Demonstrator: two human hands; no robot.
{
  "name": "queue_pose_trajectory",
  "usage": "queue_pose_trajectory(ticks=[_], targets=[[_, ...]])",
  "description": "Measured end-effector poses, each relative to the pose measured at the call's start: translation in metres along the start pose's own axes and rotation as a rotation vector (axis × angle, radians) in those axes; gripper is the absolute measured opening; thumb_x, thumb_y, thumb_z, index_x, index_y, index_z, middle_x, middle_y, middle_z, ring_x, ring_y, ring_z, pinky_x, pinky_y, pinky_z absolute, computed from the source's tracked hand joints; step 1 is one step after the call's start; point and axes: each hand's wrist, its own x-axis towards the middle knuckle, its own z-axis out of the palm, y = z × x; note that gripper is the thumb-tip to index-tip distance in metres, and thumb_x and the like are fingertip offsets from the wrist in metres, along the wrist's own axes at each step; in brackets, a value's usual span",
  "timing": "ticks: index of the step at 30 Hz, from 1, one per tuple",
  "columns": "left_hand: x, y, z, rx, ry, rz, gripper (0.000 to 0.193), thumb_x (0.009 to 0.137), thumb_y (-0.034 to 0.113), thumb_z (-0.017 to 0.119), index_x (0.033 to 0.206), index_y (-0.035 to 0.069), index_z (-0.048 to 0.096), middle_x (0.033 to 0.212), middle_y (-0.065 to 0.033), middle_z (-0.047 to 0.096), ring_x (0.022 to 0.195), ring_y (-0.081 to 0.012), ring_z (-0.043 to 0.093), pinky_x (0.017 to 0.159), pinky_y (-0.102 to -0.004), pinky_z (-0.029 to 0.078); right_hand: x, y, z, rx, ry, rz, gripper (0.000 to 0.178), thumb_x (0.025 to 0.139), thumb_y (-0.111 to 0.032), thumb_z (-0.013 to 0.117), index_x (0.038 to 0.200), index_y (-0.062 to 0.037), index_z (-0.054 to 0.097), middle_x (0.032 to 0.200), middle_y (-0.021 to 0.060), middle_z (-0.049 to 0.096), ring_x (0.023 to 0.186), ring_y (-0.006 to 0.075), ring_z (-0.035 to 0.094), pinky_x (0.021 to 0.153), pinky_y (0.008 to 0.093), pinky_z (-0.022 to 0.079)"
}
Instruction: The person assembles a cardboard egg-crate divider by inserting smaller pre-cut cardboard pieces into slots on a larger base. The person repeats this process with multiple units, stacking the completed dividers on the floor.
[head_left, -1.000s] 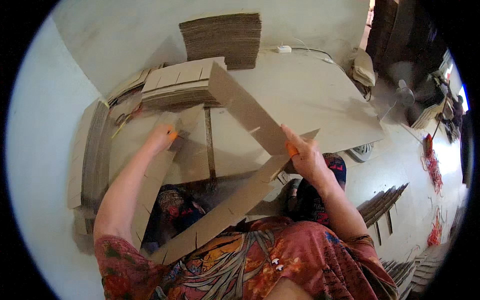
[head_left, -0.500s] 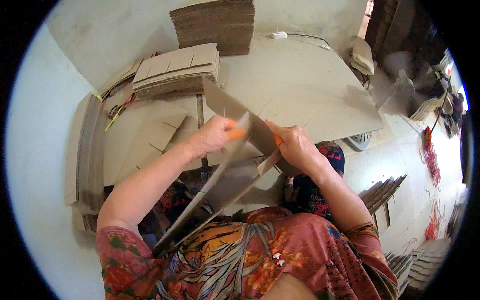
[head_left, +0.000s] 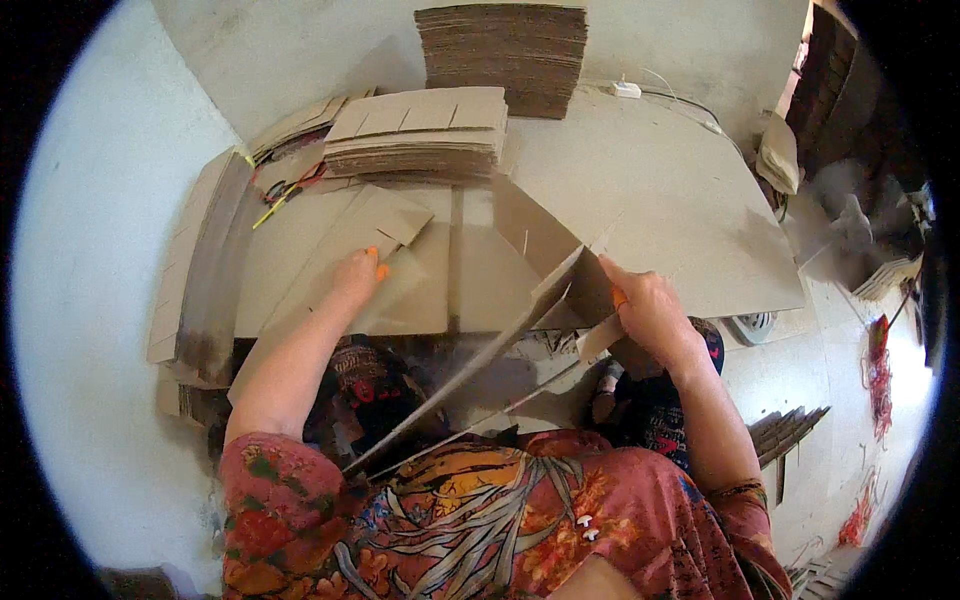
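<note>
My right hand (head_left: 650,312), with orange at the fingertips, grips slotted cardboard strips that cross each other. One of these, a brown cardboard strip (head_left: 540,228), stands on edge and slants away to the upper left. Another long cardboard strip (head_left: 480,358) runs from the crossing down toward my chest. On the left, my left hand (head_left: 358,278) is closed at the near edge of a loose slotted cardboard strip (head_left: 395,215); its fingers are partly hidden. That strip lies over other flat cardboard on the table.
A pile of slotted cardboard (head_left: 415,125) sits at the table's back, with a taller cardboard stack (head_left: 505,60) against the wall. More stacked cardboard (head_left: 205,260) stands at the left edge. Scissors (head_left: 285,192) lie nearby. A white power socket (head_left: 626,90) trails a cable. Red string (head_left: 878,380) hangs right.
My left hand has left the crossed strips and moved left to the loose strip on the table. My right hand still holds the crossed pieces. The whole view has shifted.
</note>
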Motion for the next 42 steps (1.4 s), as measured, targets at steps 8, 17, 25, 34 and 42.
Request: queue_pose_trajectory(ticks=[8,17,25,34,42], targets=[[0.011,-0.012,-0.041,-0.067,0.052,0.021,0.030,0.082,0.034,0.060,0.080,0.004,0.063,0.080,-0.0172,0.063,0.073,-0.0332,0.060,0.064,-0.0437,0.046,-0.012,0.006,0.006,0.083,0.156,-0.120,0.047,0.073,0.001,0.050,0.119,-0.0047,0.053,0.073,0.0199,0.060,0.066,0.0372,0.059,0.060,0.0437,0.047],[0.025,0.038,-0.117,-0.507,-0.133,0.008,0.035,0.080,0.035,0.064,0.086,0.001,0.069,0.082,-0.0160,0.064,0.075,-0.0212,0.059,0.067,-0.0353,0.045,-0.026,-0.007,-0.008,0.154,0.322,-0.264,0.052,0.070,0.007,0.052,0.120,-0.0061,0.053,0.073,0.0163,0.059,0.064,0.0348,0.059,0.057,0.0420,0.047],[0.002,0.128,-0.109,-0.854,-0.252,0.235,0.034,0.082,0.030,0.066,0.090,-0.002,0.066,0.074,-0.0035,0.061,0.063,-0.0124,0.052,0.061,-0.0278,0.042,-0.024,-0.003,-0.005,0.156,0.216,-0.181,0.051,0.070,0.004,0.051,0.120,-0.0073,0.055,0.073,0.0172,0.060,0.065,0.0357,0.059,0.057,0.0431,0.047],[0.012,0.151,-0.135,-1.100,-0.276,0.293,0.034,0.087,0.033,0.060,0.093,0.001,0.067,0.072,-0.0033,0.062,0.064,-0.0089,0.054,0.056,-0.0257,0.043,-0.007,0.031,-0.022,0.106,0.207,-0.046,0.043,0.075,0.001,0.046,0.116,-0.0058,0.057,0.078,0.0259,0.060,0.072,0.0402,0.060,0.065,0.0448,0.048],[0.100,0.127,-0.101,-0.273,0.301,0.335,0.062,0.080,0.034,0.065,0.130,0.004,0.043,0.135,-0.0155,0.041,0.120,-0.0317,0.043,0.097,-0.0389,0.039,0.035,0.088,-0.026,-0.091,0.188,0.204,0.044,0.077,0.000,0.045,0.117,-0.0108,0.059,0.080,0.0267,0.058,0.073,0.0395,0.060,0.066,0.0432,0.048]])
